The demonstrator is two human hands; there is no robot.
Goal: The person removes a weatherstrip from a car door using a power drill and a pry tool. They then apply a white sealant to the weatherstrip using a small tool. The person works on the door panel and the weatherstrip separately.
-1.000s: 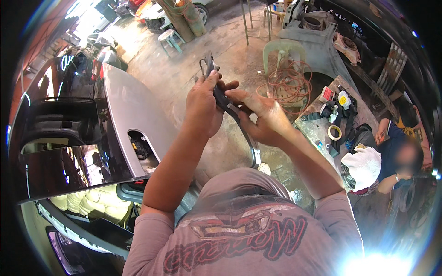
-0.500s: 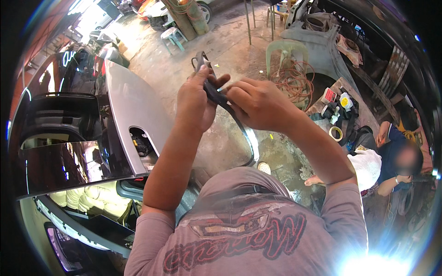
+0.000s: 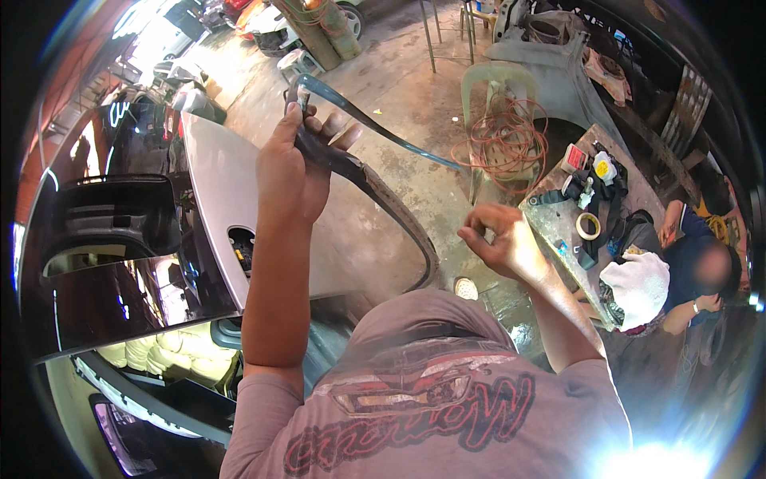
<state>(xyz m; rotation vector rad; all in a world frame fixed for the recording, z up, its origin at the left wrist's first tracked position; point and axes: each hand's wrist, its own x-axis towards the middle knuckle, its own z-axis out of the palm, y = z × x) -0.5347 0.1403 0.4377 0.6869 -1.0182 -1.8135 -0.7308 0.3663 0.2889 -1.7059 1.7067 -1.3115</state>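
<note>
My left hand (image 3: 291, 172) is wrapped round a long, curved black trim strip (image 3: 383, 195) near its bent top corner. From that corner one thin arm slants off to the right toward the chair, and a wider arm curves down toward my waist. Apart from the strip, my right hand (image 3: 501, 239) is raised beside the work table, its fingers curled and pressed together. Whether it pinches something small cannot be made out.
A silver panel (image 3: 211, 164) and a glossy dark car panel (image 3: 104, 295) stand at left. Ahead is a green plastic chair (image 3: 484, 77) with a coiled orange hose (image 3: 503, 156). At right, a table (image 3: 550, 227) bears a tape roll (image 3: 588, 226) and white cloth (image 3: 638, 283); a person (image 3: 690, 259) sits beyond.
My left hand has moved left with the trim strip, which now spreads wider. My right hand has left the strip and moved down and to the right.
</note>
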